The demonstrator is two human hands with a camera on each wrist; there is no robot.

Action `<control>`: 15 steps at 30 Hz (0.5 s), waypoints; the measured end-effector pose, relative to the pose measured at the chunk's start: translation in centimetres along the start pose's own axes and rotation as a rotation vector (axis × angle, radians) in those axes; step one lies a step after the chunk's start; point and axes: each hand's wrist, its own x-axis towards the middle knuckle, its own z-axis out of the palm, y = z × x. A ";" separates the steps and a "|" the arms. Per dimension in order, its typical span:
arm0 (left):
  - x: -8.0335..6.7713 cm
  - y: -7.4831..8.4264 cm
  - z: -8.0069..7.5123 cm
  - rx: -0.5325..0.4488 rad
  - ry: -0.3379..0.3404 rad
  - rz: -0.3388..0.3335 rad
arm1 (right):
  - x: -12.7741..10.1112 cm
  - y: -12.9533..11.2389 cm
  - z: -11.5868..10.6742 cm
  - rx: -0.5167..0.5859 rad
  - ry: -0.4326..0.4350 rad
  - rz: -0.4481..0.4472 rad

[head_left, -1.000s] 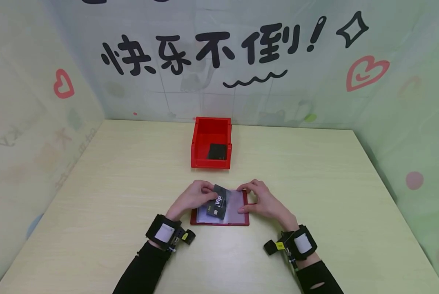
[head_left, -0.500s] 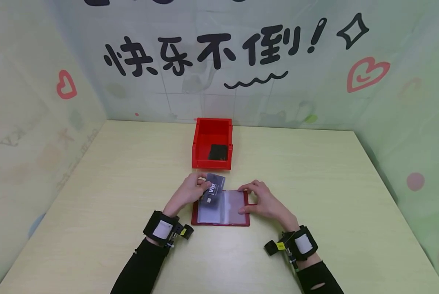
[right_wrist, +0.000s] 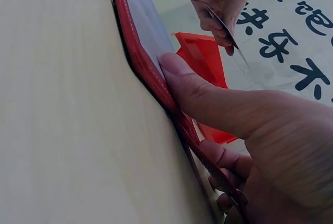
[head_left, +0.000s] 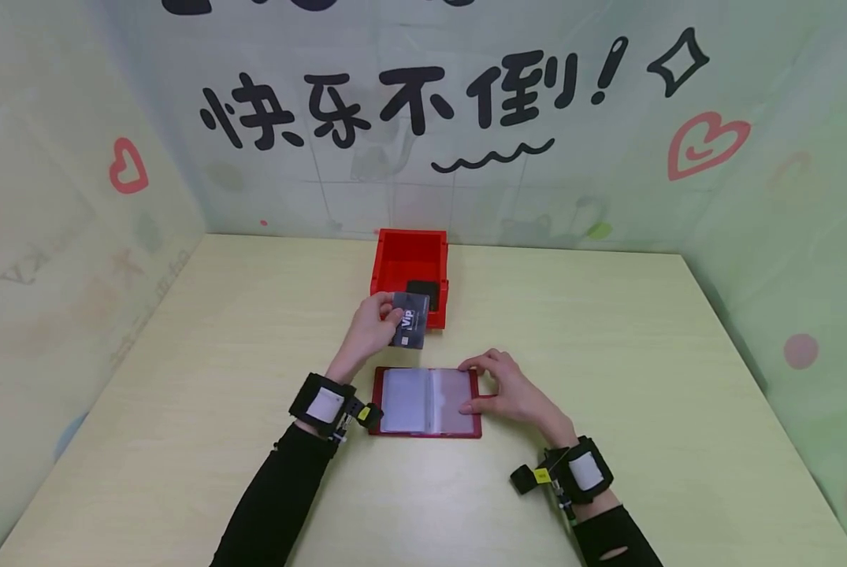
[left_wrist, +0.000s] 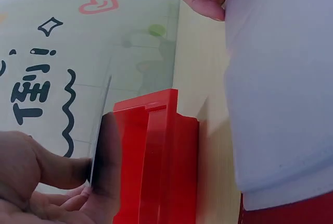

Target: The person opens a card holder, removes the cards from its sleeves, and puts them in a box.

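Observation:
My left hand (head_left: 368, 329) pinches a dark card (head_left: 412, 324) printed "VIP" between thumb and fingers. In the head view the card overlaps the front of a red bin (head_left: 410, 258); the left wrist view shows it edge-on beside the bin. A red card holder (head_left: 406, 402) with clear plastic sleeves lies spread flat on the table, nearer to me than the bin. At its right edge my right hand (head_left: 511, 391) grips the cover, with the thumb (right_wrist: 177, 70) on the sleeve side and fingers curled behind the red cover (right_wrist: 151, 78).
Inside the red bin, near its front, lies a black flat item (head_left: 426, 290), partly covered by the card in the head view. The pale wooden table (head_left: 607, 331) ends at a printed backdrop (head_left: 274, 189) just behind the bin.
My left hand has lifted the VIP card off the card holder's left sleeve and carried it forward to the red bin's front. The right hand stays at the holder's right edge.

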 end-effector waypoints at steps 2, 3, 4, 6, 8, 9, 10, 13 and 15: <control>0.6 0.3 0.4 0.025 0.062 0.033 | 0.0 0.0 0.0 0.000 0.000 -0.006; 1.0 0.4 0.6 0.039 0.089 0.048 | 0.0 0.1 0.0 0.003 0.000 -0.004; 1.3 0.5 0.8 0.054 0.114 0.064 | 0.0 0.1 0.0 0.008 -0.002 -0.001; 2.0 0.8 1.1 0.098 0.145 0.082 | 0.0 0.1 0.0 0.010 -0.005 0.009; 2.7 1.2 1.3 0.131 0.148 0.080 | 0.0 0.2 0.0 0.014 -0.009 0.018; 3.1 1.3 1.4 0.149 0.144 0.073 | -0.1 0.1 0.0 0.018 -0.010 0.024; 3.4 1.5 1.5 0.165 0.139 0.066 | -0.1 0.1 0.0 0.017 -0.011 0.025; 4.5 1.8 1.8 0.205 0.128 0.055 | -0.2 0.0 0.0 0.008 -0.010 0.019; 5.1 1.9 2.0 0.232 0.131 0.057 | -0.2 -0.1 -0.1 0.009 -0.008 0.018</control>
